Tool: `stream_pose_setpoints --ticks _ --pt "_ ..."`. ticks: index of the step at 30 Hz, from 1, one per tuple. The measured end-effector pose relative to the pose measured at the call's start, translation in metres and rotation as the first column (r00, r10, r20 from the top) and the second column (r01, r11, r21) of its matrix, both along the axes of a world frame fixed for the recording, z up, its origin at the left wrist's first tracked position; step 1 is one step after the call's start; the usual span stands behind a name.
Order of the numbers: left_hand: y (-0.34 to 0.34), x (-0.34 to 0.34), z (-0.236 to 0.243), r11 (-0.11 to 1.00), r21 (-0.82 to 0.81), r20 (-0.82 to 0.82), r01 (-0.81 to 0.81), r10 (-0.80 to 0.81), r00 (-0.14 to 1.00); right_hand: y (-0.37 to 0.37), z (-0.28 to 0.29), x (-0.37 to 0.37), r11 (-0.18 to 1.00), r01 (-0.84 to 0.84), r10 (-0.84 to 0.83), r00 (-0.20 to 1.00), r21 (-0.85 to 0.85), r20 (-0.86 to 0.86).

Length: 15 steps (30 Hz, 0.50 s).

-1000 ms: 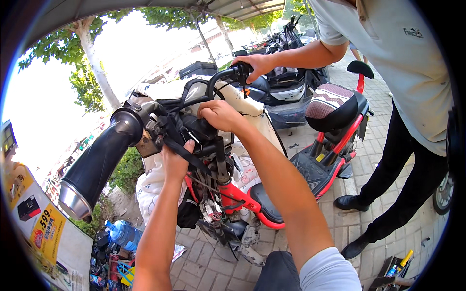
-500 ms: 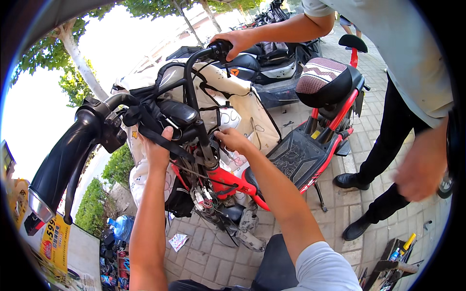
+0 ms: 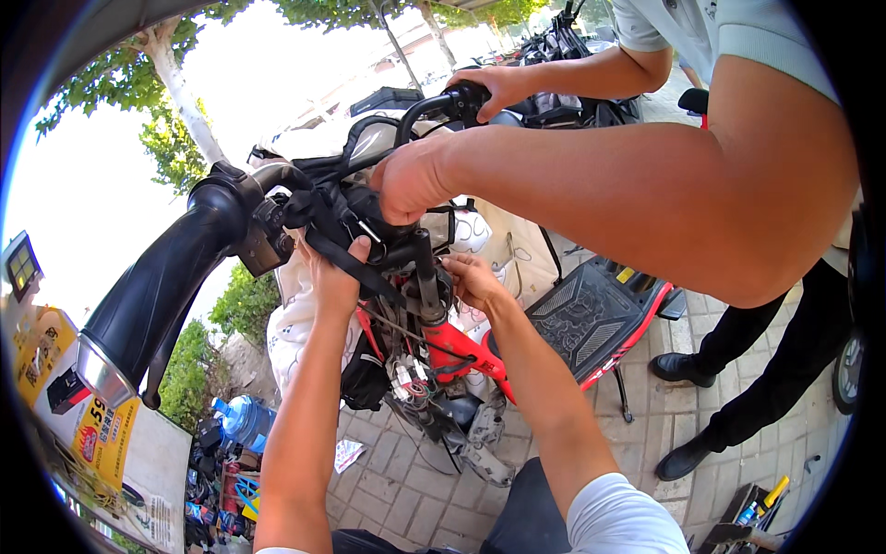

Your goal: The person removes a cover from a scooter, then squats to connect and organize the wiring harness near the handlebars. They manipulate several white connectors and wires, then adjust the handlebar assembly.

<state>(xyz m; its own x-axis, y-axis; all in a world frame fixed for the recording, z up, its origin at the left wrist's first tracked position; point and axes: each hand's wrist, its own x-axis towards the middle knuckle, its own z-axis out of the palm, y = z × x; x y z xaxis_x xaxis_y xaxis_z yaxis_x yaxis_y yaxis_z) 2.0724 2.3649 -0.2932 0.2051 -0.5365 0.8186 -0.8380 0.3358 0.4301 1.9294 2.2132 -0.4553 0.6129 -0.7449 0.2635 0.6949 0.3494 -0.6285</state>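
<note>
A red electric scooter's front (image 3: 461, 349) stands before me, its wiring exposed below the steering stem (image 3: 428, 277). My left hand (image 3: 332, 275) is closed around a black strap (image 3: 343, 257) beneath the handlebar, the thumb on top and the fingers hidden behind. On the far side of the stem, my right hand (image 3: 472, 281) pinches something too small to make out, beside the cream patterned cover (image 3: 512, 251). A co-worker's hand (image 3: 411, 185) reaches over the black housing (image 3: 374, 214) at the handlebar centre. Their other hand (image 3: 494, 88) holds the far grip.
The near black grip (image 3: 166, 286) juts toward me at left. Loose connectors (image 3: 406, 374) hang under the stem. A blue water jug (image 3: 245, 420) stands lower left by assorted parts. A tool box (image 3: 752, 512) sits lower right. The co-worker's forearm (image 3: 591, 185) crosses above the footboard (image 3: 600, 314).
The co-worker's lowered arm has come up and across to the handlebar centre. The view has shifted, moving the scooter rightward in it. My hands stay at the strap and beside the stem.
</note>
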Motion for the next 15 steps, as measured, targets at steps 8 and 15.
stream_pose_setpoints --ticks 8,15 --pt "0.000 -0.004 0.001 0.999 -0.006 0.043 -0.034 0.034 0.998 0.010 0.001 0.001 0.992 0.099 -0.101 0.995 0.072 0.022" --pt "0.001 -0.002 0.003 1.000 -0.024 0.044 -0.004 0.005 0.999 0.021 0.002 0.008 0.905 -0.235 0.150 0.956 0.353 0.252"
